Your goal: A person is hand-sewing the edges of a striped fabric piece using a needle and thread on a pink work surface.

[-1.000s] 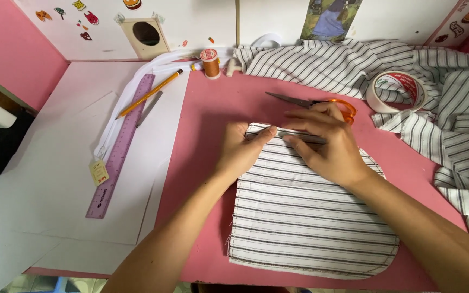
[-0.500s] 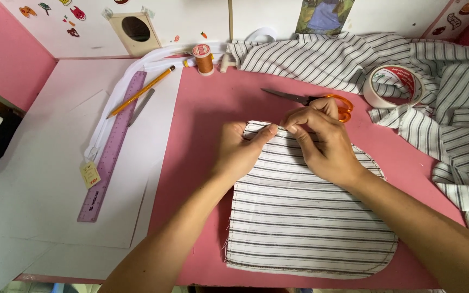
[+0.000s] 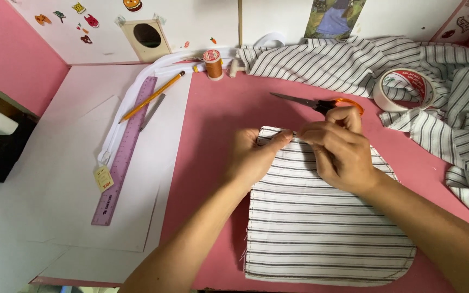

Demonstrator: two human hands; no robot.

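Striped fabric piece (image 3: 321, 228) lies flat on my pink desk (image 3: 218, 108), already cut out; my left hand (image 3: 253, 157) and right hand (image 3: 337, 149) pinch its top edge, which I judge unfinished.

one head-worn camera looks steeply down and forward from close above a pink table (image 3: 218, 108); forearms enter from the bottom edge, the wall runs along the top of the frame, white paper (image 3: 55, 179) fills the left side
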